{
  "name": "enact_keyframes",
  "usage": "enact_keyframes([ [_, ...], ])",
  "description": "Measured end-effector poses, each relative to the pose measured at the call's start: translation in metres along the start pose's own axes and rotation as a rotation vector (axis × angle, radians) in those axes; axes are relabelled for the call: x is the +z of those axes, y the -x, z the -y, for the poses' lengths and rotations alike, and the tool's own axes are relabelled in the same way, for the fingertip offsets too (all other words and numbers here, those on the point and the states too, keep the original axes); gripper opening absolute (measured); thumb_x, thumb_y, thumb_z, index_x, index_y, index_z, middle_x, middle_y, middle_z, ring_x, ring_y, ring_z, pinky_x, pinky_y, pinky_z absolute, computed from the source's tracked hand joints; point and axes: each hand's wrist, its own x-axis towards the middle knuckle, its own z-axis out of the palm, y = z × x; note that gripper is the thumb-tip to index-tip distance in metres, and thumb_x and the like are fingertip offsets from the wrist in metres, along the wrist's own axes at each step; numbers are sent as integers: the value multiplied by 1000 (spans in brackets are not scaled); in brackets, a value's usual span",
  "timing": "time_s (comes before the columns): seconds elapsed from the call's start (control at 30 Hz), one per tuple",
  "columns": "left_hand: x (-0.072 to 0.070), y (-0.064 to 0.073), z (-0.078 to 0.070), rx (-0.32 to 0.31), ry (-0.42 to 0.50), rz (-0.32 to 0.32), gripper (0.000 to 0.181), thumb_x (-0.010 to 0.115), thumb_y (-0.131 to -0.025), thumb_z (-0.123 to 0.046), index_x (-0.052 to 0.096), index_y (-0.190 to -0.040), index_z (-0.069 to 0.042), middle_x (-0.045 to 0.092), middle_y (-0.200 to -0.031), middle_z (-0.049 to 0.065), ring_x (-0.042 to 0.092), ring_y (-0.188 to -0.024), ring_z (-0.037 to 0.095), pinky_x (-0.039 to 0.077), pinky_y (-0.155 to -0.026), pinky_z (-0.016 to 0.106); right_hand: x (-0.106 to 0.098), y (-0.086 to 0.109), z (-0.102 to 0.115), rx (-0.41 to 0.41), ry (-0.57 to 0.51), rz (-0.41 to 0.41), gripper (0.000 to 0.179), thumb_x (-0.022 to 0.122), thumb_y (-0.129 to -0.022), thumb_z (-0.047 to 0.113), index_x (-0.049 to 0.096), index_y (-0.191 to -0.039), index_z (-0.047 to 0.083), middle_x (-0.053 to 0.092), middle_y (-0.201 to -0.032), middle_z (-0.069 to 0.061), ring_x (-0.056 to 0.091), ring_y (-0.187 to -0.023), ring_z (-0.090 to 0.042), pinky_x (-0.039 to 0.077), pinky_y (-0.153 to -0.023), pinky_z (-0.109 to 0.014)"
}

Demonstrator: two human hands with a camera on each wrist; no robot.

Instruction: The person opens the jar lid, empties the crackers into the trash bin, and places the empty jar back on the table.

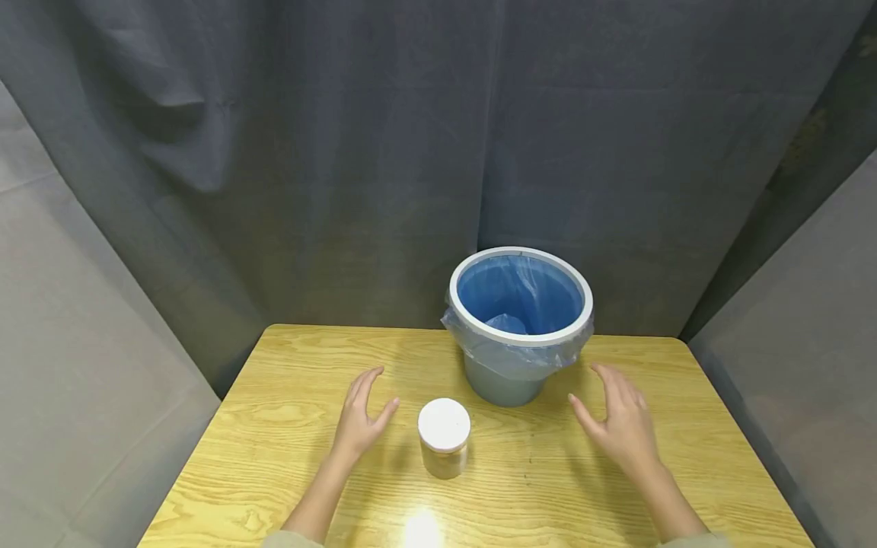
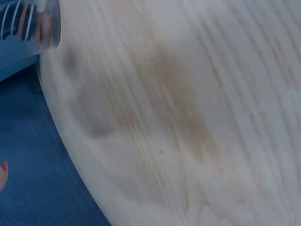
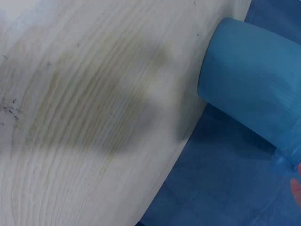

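Note:
A jar (image 1: 444, 445) with a white lid and a see-through body stands upright on the wooden table, between the two hands. Left of it, my left hand (image 1: 358, 426) is held over the table with fingers and thumb spread apart, holding nothing. My right hand (image 1: 620, 426) is likewise spread and holds nothing; it is to the right of the jar, just in front of a grey bin (image 1: 505, 380). In the left wrist view, a clear container (image 2: 28, 28) with dark and orange stripes shows at the upper left corner. One fingertip (image 3: 296, 190) enters the right wrist view beside the bin.
The bin stands at the table's back edge, with a white rim (image 1: 521, 336) and a thin plastic liner (image 1: 562, 354) folded over it. Dark cloth (image 1: 356, 167) hangs behind the table (image 1: 288, 396), and lighter cloth panels flank both sides.

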Motion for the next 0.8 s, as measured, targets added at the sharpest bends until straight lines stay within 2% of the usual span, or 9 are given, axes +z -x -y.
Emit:
enact_keyframes([
  [0.17, 4, 6, 3, 41, 95, -30, 55, 68, -80, -18, 47, -127, 2, 52, -125, 16, 46, -115, 34, 39, -93, 55, 8, 4, 3, -62, -25, -18, 59, 68, -71, 27, 51, -120, -2, 56, -113, -23, 52, -103, -42, 39, -84, -59],
  [0.33, 6, 10, -2, 54, 179, -10, 53, 67, -78, -4, 46, -125, 8, 54, -120, 20, 50, -107, 35, 45, -86, 47, 15, 7, 9, -108, -47, -3, 60, 67, -73, 31, 51, -122, 0, 56, -115, -21, 52, -104, -39, 40, -83, -58],
  [0.43, 2, 13, -12, 41, 260, 18, 52, 64, -76, 4, 44, -123, 13, 53, -118, 27, 49, -105, 42, 45, -84, 48, 18, 9, 12, -137, -71, 9, 59, 64, -76, 34, 51, -122, 0, 56, -115, -19, 51, -105, -39, 40, -85, -57],
  [0.53, -3, 15, -23, 6, 327, 62, 51, 62, -77, 6, 42, -124, 15, 51, -118, 31, 46, -106, 47, 42, -85, 54, 22, 10, 15, -149, -88, 24, 59, 62, -78, 37, 51, -123, 1, 56, -116, -18, 51, -107, -38, 39, -87, -55],
  [0.63, -5, 17, -26, -28, 377, 112, 51, 59, -80, 7, 40, -126, 16, 48, -121, 33, 43, -110, 49, 39, -85, 61, 26, 12, 17, -157, -102, 46, 60, 63, -79, 38, 50, -125, 2, 55, -118, -17, 50, -108, -37, 39, -88, -55],
  [0.8, -6, 21, -25, -56, 419, 177, 53, 58, -81, 6, 36, -128, 16, 44, -125, 34, 40, -112, 50, 36, -87, 62, 34, 15, 24, -174, -129, 106, 64, 67, -76, 35, 47, -129, 5, 53, -122, -16, 47, -112, -35, 37, -90, -54],
])
